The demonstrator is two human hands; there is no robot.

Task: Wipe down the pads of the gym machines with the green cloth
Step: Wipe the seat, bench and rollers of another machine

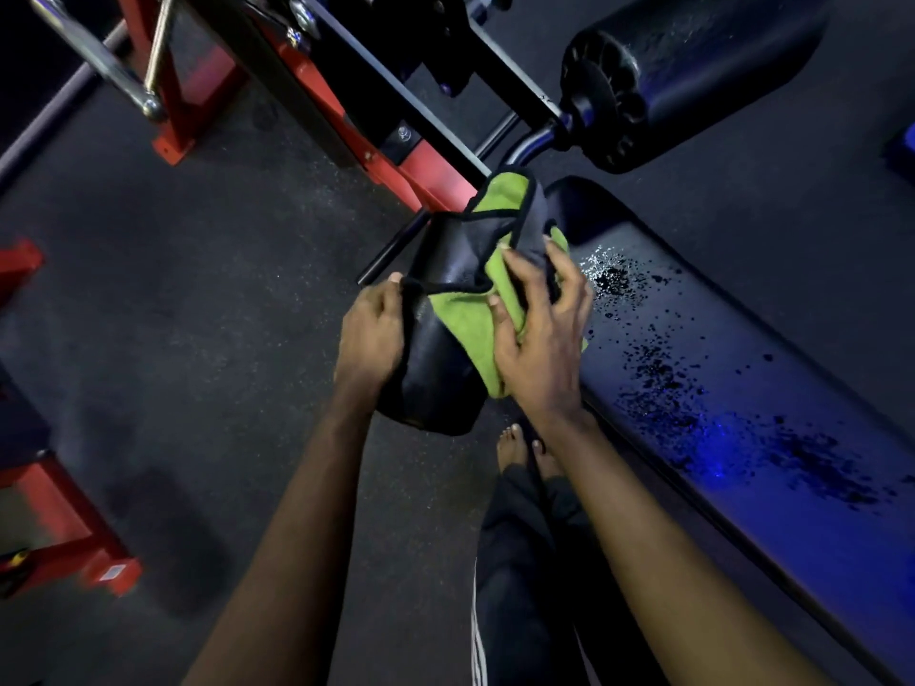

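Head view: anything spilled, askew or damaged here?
Liquid droplets lie scattered over the long bench pad, with finer ones on the roller pad. Likely unwiped spray, not damage; the green cloth is on the small pad.

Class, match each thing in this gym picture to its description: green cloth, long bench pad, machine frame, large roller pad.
Things:
1. green cloth
2. long bench pad
3. machine frame
4. large roller pad

Descriptions:
A. painted red
B. flat, spotted with droplets
C. cylinder at top right
D. draped over the small pad, under the right hand

Pairs: 1-D, 2-B, 3-A, 4-C.
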